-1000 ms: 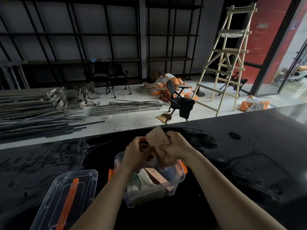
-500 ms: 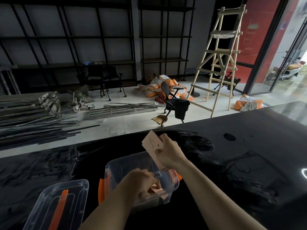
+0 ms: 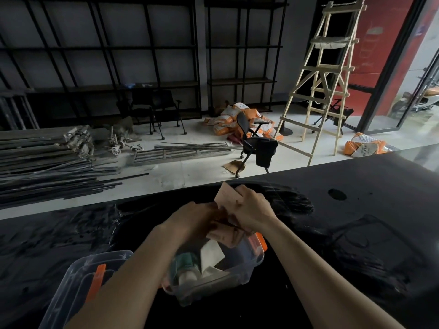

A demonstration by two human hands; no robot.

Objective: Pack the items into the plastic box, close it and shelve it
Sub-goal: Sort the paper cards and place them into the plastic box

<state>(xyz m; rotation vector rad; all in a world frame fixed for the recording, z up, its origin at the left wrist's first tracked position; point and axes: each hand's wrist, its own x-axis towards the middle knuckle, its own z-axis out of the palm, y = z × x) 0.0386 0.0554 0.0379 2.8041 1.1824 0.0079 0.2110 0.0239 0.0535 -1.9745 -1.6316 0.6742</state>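
Both our hands meet just above the far rim of the clear plastic box (image 3: pixel 247 264), which sits open on the black counter (image 3: pixel 356 233) right in front of us. Our right hand (image 3: pixel 251 210) grips a stack of pinkish paper packets (image 3: pixel 225 194), fingers curled and pressed around them so that one corner sticks up past the knuckles. Our left hand (image 3: pixel 192 217) is closed on the lower end of the same bundle, where more packets (image 3: pixel 228 233) fan out over the box's edge; it is blurred, so we cannot tell exactly how its fingers lie.

Inside the box we see a green-and-white bottle (image 3: pixel 187 269) lying on its side near the left wall, with a white folded card (image 3: pixel 211 255) beside it toward the middle. An orange latch (image 3: pixel 261 241) shows on the box's right end.

To the left of the box, partly under our left forearm, the transparent lid (image 3: pixel 78 279) rests flat on the counter, its orange handle (image 3: pixel 96 281) facing up.

Beyond the counter, on the pale floor, stand a black office chair (image 3: pixel 254 143), a wooden stepladder (image 3: pixel 327 74) and a heap of orange-and-white sacks (image 3: pixel 228 117). Metal rods (image 3: pixel 47 172) lie piled at the left, and dark shelving (image 3: pixel 118 55) lines the back wall.
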